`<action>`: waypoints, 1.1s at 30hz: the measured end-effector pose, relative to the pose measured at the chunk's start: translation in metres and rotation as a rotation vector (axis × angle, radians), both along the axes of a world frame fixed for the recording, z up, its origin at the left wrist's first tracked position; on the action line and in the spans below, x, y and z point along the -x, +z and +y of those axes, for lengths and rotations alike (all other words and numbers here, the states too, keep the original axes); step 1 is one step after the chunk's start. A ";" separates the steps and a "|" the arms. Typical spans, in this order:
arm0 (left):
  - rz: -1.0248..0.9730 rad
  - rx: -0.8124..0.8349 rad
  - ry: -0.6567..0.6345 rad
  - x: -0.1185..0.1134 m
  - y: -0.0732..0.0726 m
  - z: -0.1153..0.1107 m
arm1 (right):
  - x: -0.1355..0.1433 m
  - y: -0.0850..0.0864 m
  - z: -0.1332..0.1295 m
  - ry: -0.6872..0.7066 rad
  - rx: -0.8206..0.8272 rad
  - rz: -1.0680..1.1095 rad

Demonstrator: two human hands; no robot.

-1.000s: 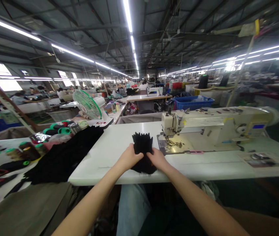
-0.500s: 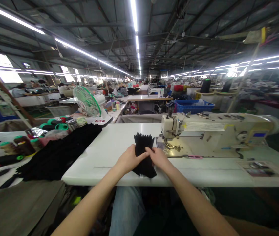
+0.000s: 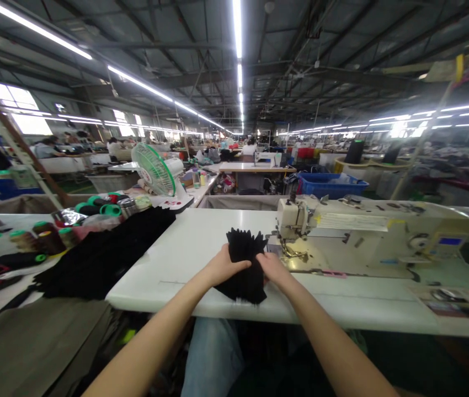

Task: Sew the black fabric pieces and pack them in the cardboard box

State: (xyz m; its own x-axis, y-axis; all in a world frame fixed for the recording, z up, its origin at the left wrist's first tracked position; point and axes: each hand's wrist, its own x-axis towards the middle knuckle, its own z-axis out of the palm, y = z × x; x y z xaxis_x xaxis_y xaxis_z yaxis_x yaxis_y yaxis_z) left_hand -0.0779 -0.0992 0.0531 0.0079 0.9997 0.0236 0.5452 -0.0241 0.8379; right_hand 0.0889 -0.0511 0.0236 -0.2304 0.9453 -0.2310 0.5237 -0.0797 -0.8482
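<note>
Black cloth piece (image 3: 245,278) sits between the two hands, over the near part of the white tabletop (image 3: 185,242), just left of the sewing machine (image 3: 367,237). Its long axis runs away from the person, from a broad lower edge near the table's front to a jagged, toothed edge at the far end, so it lies roughly crosswise to the machine's long arm, which stretches off to the right. The left hand (image 3: 226,266) grips the cloth's left side, thumb laid over the upper face; its other fingers are mostly hidden, as is whatever they do underneath. The right hand (image 3: 273,267) has a narrow hold on the right edge, opposite and at about the same height, with a strip of cloth showing between the two. Of the pair, the right hand is nearer the machine's presser foot (image 3: 294,253), which stands to the right of the cloth and a little beyond that hand, apart from the fabric. The left hand is on the side of the black fabric heap (image 3: 106,256), well apart from it. Whether the piece is one layer or several, I cannot tell
</note>
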 end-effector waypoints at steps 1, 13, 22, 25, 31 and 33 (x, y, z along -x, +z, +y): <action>0.034 -0.006 0.006 0.000 -0.001 0.001 | 0.000 -0.001 0.000 -0.005 -0.004 0.000; 0.135 0.006 0.038 -0.005 -0.008 -0.001 | -0.001 0.001 -0.006 0.021 -0.038 0.039; 0.136 0.038 0.131 0.012 -0.024 -0.001 | -0.030 0.016 0.004 -0.040 -0.169 -0.228; 0.145 0.016 0.119 0.006 -0.022 -0.001 | -0.025 0.018 0.001 -0.017 -0.189 -0.287; 0.119 -0.045 0.076 -0.006 -0.015 -0.005 | 0.008 0.014 -0.008 0.098 -0.119 -0.271; 0.088 -0.051 0.045 -0.004 -0.015 -0.005 | 0.010 0.011 -0.008 0.115 -0.096 -0.263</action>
State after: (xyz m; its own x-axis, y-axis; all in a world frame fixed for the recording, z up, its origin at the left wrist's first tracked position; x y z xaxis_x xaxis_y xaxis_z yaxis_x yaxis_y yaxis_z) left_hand -0.0735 -0.1037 0.0378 -0.0328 0.9966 0.0758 0.6179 -0.0394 0.7853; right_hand 0.0792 -0.0592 0.0347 -0.2812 0.9368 -0.2079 0.7274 0.0667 -0.6829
